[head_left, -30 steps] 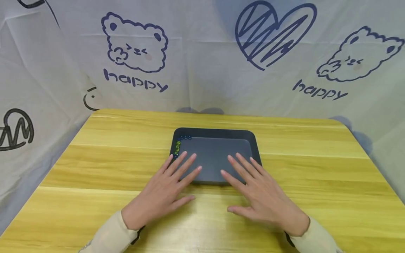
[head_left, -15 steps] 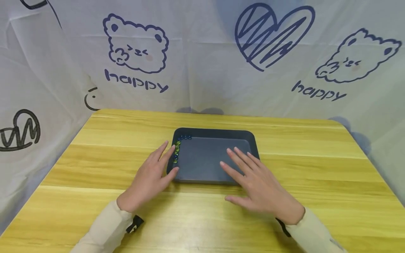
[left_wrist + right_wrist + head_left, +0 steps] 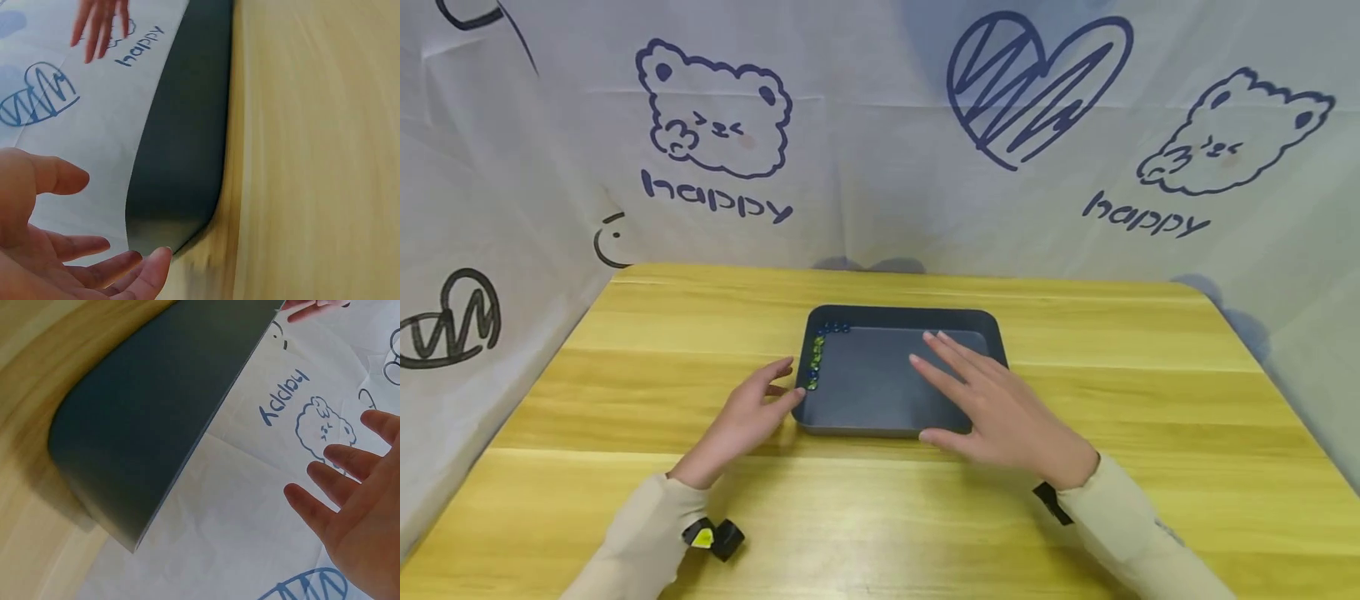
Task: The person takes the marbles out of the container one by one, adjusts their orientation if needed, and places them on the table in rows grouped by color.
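A dark grey rectangular tray [image 3: 880,387] lies on the table. Inside it, small shiny green pieces [image 3: 817,346] line the left wall, with blue pieces [image 3: 837,327] in the far left corner; they look like glass beads. My left hand [image 3: 741,421] is at the tray's left side, fingers loosely bent around the rim; whether it touches is unclear. Over the tray's right part my right hand [image 3: 1003,408] hovers with spread fingers, holding nothing. Both wrist views show the outer tray wall [image 3: 184,125] close up, with the beads hidden.
The wooden table [image 3: 880,517] extends around the tray on all sides. A white cloth [image 3: 880,183] with bear and heart drawings hangs behind it and at the sides. Dark wrist straps with small devices [image 3: 727,540] sit at the sleeve cuffs.
My left hand has moved left from above the tray to its left edge, turning sideways and uncovering more beads. My right hand has shifted slightly forward and left over the tray.
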Demonstrator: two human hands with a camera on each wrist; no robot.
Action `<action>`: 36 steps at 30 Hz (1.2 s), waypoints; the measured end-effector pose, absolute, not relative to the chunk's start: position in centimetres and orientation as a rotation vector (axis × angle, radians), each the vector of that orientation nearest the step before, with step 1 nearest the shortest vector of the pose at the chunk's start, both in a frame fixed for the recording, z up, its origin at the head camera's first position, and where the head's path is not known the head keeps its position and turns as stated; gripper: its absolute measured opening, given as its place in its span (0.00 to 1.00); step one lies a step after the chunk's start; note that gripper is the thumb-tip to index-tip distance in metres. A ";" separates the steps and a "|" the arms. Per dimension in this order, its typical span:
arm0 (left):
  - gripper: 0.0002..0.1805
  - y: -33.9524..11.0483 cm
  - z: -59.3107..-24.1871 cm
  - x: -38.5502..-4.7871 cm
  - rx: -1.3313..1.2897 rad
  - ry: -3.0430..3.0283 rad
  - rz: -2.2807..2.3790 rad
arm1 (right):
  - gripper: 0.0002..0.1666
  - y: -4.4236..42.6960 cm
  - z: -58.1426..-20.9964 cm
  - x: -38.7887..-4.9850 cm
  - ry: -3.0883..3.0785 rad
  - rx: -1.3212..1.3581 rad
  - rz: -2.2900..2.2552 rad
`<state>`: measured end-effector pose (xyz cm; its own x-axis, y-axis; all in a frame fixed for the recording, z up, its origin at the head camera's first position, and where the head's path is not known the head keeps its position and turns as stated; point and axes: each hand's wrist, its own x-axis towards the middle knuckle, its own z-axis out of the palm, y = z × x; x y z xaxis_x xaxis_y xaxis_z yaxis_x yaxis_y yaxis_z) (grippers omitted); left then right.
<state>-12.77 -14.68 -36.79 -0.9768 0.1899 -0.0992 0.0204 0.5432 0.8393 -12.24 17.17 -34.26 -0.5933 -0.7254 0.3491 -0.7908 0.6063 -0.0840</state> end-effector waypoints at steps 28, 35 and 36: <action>0.24 -14.4 -38.7 -13.4 -0.004 2.289 1.774 | 0.44 15.2 -32.5 -15.1 -2.833 1.216 0.617; 0.24 -14.5 -38.7 -13.4 -0.029 2.248 1.790 | 0.43 14.3 -32.2 -16.3 -2.908 1.187 0.723; 0.24 -14.5 -38.7 -13.4 -0.034 2.247 1.790 | 0.42 14.2 -32.2 -16.6 -2.917 1.186 0.741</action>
<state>-13.37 -14.54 -38.73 -0.9638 0.1473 -0.2221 -0.1835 0.2374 0.9539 -16.57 14.16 -32.24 -0.7275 -0.6810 0.0837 -0.6384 0.6273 -0.4461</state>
